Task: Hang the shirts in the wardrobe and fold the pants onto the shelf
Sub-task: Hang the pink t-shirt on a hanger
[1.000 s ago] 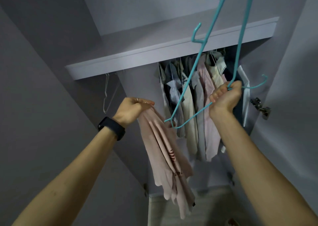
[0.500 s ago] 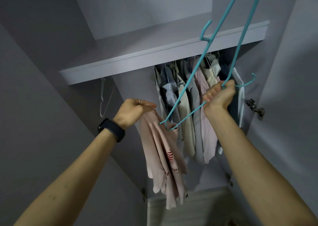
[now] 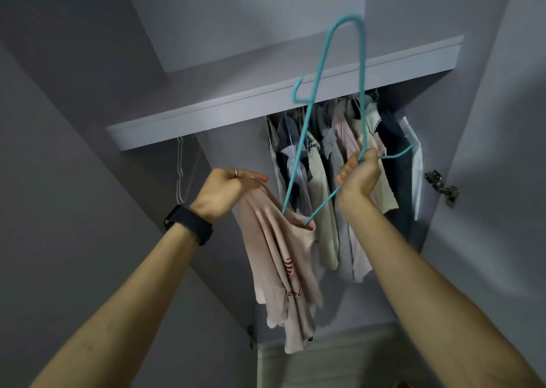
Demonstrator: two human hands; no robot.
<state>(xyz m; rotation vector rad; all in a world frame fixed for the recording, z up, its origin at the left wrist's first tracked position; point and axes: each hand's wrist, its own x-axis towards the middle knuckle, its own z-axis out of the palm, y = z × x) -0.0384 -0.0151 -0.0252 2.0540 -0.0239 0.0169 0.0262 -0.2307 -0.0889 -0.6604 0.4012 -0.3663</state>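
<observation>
My left hand (image 3: 227, 191) grips the top of a pale pink shirt (image 3: 283, 275) with a red print, which hangs down in front of the open wardrobe. My right hand (image 3: 359, 175) grips a teal wire hanger (image 3: 320, 80) held upright, hook pointing right past my fist. The hanger's lower corner dips into the shirt's opening near my left hand. Behind both hands, several shirts (image 3: 334, 180) hang on the rail inside the wardrobe.
A grey shelf (image 3: 266, 104) runs above the rail. An empty white hanger (image 3: 184, 175) hangs at the left of the rail. A wardrobe door with a metal hinge (image 3: 441, 186) stands open at right. Another door panel flanks the left.
The hanger has come lower, its top now in view, and its lower corner has slid into the pink shirt's opening. Both hands stay gripped and sit a little closer together.
</observation>
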